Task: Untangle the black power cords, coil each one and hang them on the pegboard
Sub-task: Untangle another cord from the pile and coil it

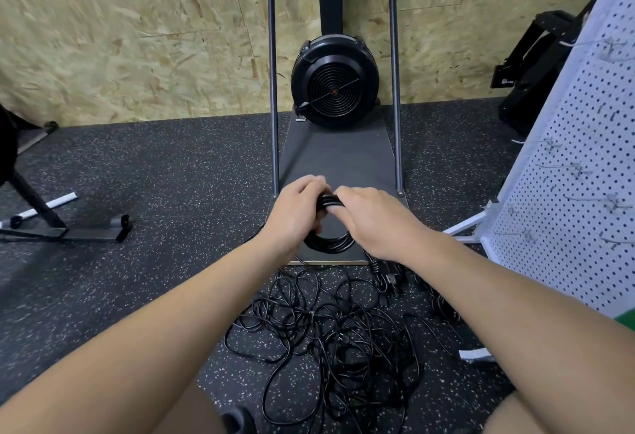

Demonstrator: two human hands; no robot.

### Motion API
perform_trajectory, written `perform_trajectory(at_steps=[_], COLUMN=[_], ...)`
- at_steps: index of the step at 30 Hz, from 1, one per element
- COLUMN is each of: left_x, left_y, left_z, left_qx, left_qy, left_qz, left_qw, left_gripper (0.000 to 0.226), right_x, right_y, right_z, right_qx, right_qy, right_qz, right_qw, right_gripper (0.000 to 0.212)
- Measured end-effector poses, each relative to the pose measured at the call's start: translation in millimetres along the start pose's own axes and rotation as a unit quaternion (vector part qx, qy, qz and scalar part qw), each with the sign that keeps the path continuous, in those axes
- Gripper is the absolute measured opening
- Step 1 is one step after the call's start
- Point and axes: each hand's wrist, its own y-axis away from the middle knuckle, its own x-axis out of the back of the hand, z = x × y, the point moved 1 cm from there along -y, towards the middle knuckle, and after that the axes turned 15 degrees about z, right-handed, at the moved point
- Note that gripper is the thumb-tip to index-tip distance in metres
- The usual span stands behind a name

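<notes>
Both hands gripped 1 coiled black cord above the floor.

The left hand (296,214) and right hand (372,218) were each clenched around the top of the coiled cord (328,239), its loop hanging below them. The tangled cords (330,337) lay on the speckled floor (154,172) beneath the forearms, well apart from the white pegboard (570,172) standing at the floor's right edge.

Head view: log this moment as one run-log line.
step: coiling | left hand: gripping coiled cord | right hand: gripping same coil | cord tangle: on floor | pegboard: hooks bare
</notes>
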Motion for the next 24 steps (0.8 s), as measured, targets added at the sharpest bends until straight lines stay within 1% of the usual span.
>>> perform_trajectory(at_steps=[2,3,5,7,11,14,16,18,20,22,24], left_x=[0.5,0.3,-0.8,-1.8,-2.9,1.1,3.6,4.3,2.7,0.2,-2.2], left_y=[-0.6,-0.3,2.3,7.2,15.5,10.2,5.6,3.6,2.2,2.2,3.7], left_z=[0.2,-0.6,-4.3,-8.5,-8.3,-3.4,-2.5,-4.6,-8.7,-13.3,-15.0], left_qx=[-0.027,-0.035,-0.04,-0.036,-0.06,-0.068,-0.067,-0.06,-0.053,-0.04,-0.008], left_qy=[-0.016,-0.023,-0.02,0.005,0.054,0.039,0.019,0.002,-0.044,-0.089,-0.068], left_qz=[-0.011,-0.019,-0.035,-0.041,-0.018,0.006,0.02,0.029,0.034,0.036,0.035], left_qw=[0.999,0.999,0.998,0.999,0.997,0.997,0.997,0.998,0.997,0.995,0.997], left_gripper=[0.041,0.044,0.044,0.04,0.033,0.035,0.029,0.024,0.024,0.024,0.021], right_x=[0.4,0.3,-0.6,-2.8,-4.6,-4.9,-3.4,-1.4,1.1,4.5,4.9], right_y=[0.5,1.1,2.6,4.3,7.0,5.6,5.4,4.6,4.1,4.4,5.0], right_z=[-1.0,0.0,3.8,6.9,6.5,7.2,7.3,7.7,7.1,4.5,1.3], right_qx=[-0.005,-0.011,-0.025,-0.034,-0.051,-0.043,-0.04,-0.049,-0.046,-0.005,0.033], right_qy=[-0.011,-0.015,-0.027,-0.043,-0.084,-0.147,-0.168,-0.187,-0.177,-0.117,-0.046], right_qz=[0.007,0.007,0.005,0.01,0.024,0.024,0.023,0.035,0.051,0.051,0.039], right_qw=[1.0,1.0,0.999,0.998,0.995,0.988,0.985,0.98,0.982,0.992,0.998], right_gripper=[0.03,0.029,0.028,0.029,0.031,0.029,0.027,0.033,0.044,0.046,0.041])
